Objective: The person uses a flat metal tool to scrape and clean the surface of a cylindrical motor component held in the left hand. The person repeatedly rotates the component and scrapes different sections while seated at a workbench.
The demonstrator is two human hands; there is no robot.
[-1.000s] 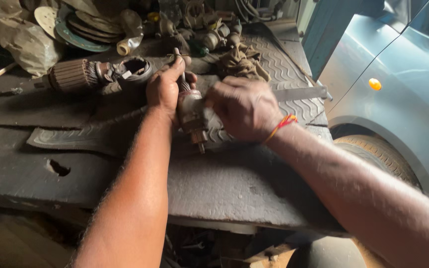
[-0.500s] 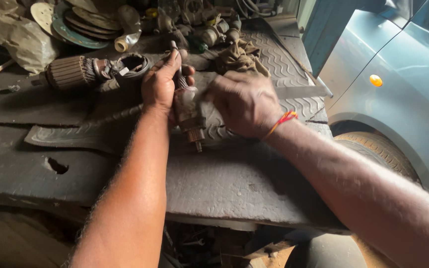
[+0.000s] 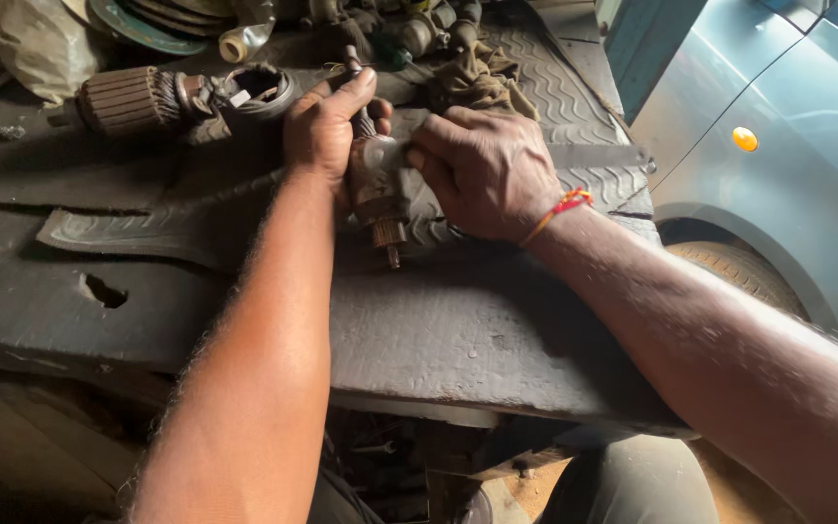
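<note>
Both of my hands grip one grimy metal motor part lying on a dark rubber-covered workbench. A small geared shaft end pokes out of the part toward me. My left hand wraps its far left side, index finger stretched up along a thin rod. My right hand, with a red thread on the wrist, clamps the part's right side. Most of the part is hidden under the fingers.
A copper-wound armature and a round metal housing lie at the back left. More greasy parts and a rag crowd the back. A blue-grey car with its tyre stands close on the right. The mat has a hole.
The view has shifted slightly closer and lower. Both hands stay on the motor part, with small shifts of the fingers; the part sits in about the same spot.
</note>
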